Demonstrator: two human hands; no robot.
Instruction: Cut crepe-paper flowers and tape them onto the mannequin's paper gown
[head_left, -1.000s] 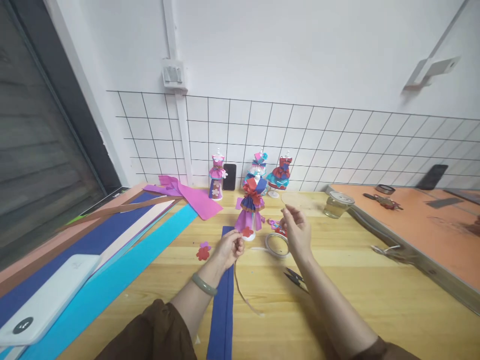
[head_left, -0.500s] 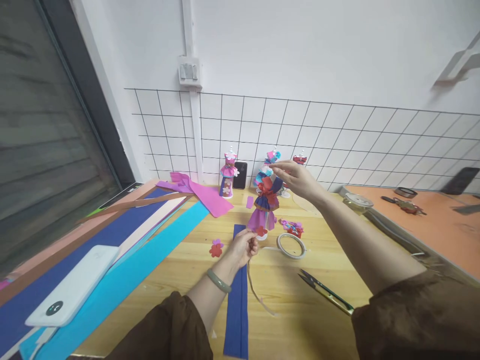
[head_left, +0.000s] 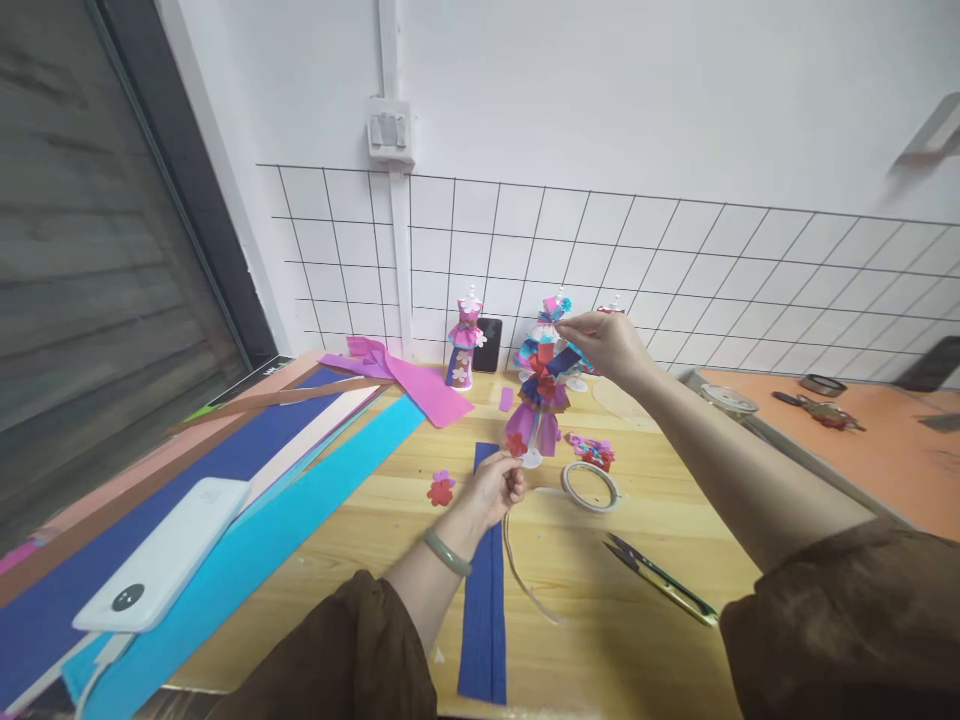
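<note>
A small dress form in red, navy and purple crepe paper [head_left: 537,430] stands upright on the table on a white base. In front of its skirt, my left hand [head_left: 491,488] is closed, pinching a red paper flower [head_left: 516,443]. My right hand [head_left: 609,345] is raised beside the form's top, its thumb and fingertips pressed together; whatever lies between them is too small to tell. A pink and a red paper flower [head_left: 440,491] lie left of my left hand. Under that wrist runs a navy crepe strip [head_left: 481,620].
Thread snips [head_left: 661,580], a tape roll [head_left: 591,487] and a pile of small paper pieces [head_left: 592,452] lie to the right. Crepe strips [head_left: 300,500] and a white power bank [head_left: 165,555] cover the left. Behind stand a pink dress form [head_left: 466,335] and a phone [head_left: 487,345].
The fingers of my right hand have drawn together near the form's top. My left hand has turned slightly, and its red flower now sits above the fingertips. The view has shifted a little.
</note>
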